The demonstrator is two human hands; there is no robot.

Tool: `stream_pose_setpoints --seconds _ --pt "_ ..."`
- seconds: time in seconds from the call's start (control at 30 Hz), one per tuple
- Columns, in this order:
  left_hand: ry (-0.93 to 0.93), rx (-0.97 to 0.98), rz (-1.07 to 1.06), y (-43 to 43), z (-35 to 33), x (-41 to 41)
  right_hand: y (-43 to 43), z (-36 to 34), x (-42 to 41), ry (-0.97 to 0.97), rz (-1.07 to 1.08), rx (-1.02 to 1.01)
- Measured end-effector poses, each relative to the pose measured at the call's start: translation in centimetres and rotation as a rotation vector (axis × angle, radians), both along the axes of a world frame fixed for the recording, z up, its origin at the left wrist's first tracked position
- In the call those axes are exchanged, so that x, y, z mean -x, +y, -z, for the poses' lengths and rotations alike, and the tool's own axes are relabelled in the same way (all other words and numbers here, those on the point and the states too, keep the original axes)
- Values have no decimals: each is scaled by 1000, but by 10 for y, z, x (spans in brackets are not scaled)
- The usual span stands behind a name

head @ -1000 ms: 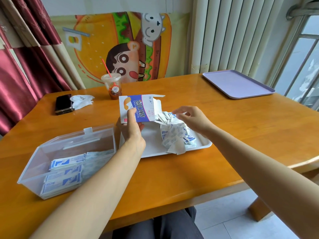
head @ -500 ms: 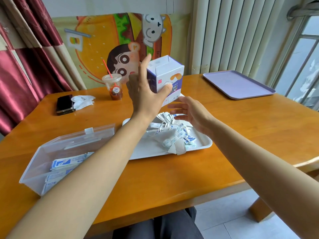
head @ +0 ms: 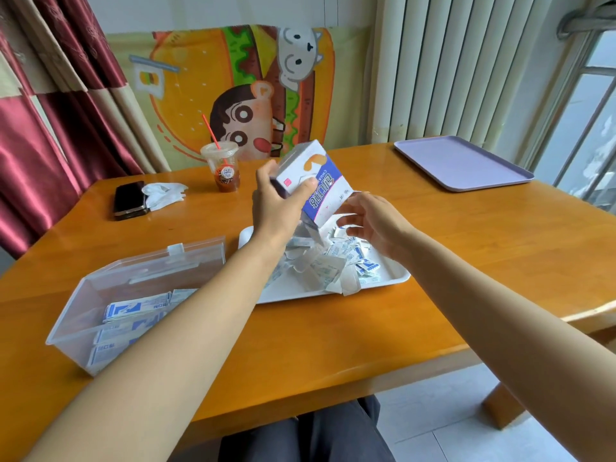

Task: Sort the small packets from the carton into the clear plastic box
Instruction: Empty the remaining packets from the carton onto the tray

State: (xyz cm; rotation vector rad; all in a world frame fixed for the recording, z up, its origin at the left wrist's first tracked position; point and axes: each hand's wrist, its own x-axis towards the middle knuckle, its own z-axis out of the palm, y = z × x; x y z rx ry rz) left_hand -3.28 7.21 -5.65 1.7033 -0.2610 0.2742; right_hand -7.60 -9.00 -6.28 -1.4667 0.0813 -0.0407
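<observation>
My left hand (head: pixel 278 208) grips the white and blue carton (head: pixel 316 183), tilted with its open mouth down over the white tray (head: pixel 396 278). Small white and blue packets (head: pixel 336 261) lie heaped on that tray under the carton. My right hand (head: pixel 373 225) hovers open just right of the carton's mouth, fingers spread above the heap. The clear plastic box (head: pixel 83 305) stands at the front left with its lid up. Several flat packets (head: pixel 136 308) lie inside it; my left forearm hides part of the box.
Behind the tray stand a plastic drink cup with a red straw (head: pixel 224 168), a black phone (head: pixel 129 200) and a crumpled tissue (head: pixel 165 191). A lilac tray (head: pixel 461 165) lies at the far right. The wooden table's front edge (head: pixel 333 388) runs below my arms.
The carton was lifted up off the tray, then came back down tilted mouth-down over the heap. My right hand let go of the packets and opened beside the carton.
</observation>
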Motion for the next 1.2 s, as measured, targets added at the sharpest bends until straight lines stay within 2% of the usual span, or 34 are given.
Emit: stream_pose_setpoints --seconds 0.17,0.23,0.33,0.43,0.5,0.63,0.7,0.8,0.9,1.1,1.2 --pt "-150 13 -109 2 0 0 -1 -3 -3 -22 -28 -42" --pt "-69 19 -57 1 1 -3 1 -3 -3 -38 -47 3" --pt "119 4 -29 6 8 -4 3 -3 1 -131 33 166" --pt "202 -171 -29 15 10 -2 5 -10 2 -210 82 260" --pt "129 -345 -110 24 6 -2 9 -17 0 -258 95 404" --pt "-250 -619 -148 51 -21 1 33 -34 -9 -446 131 794" --pt "-249 -748 -103 66 -34 4 58 -45 -11 -565 136 849" --pt "-182 -714 -145 101 -44 8 104 -56 -20 -699 97 880" --pt "-171 -589 -315 150 -45 12 155 -57 -30 -817 -8 840" --pt "-326 -458 -491 230 -25 20 228 -40 -31 -964 -320 765" --pt "-309 -450 -555 254 -15 25 253 -33 -34 -951 -411 739"
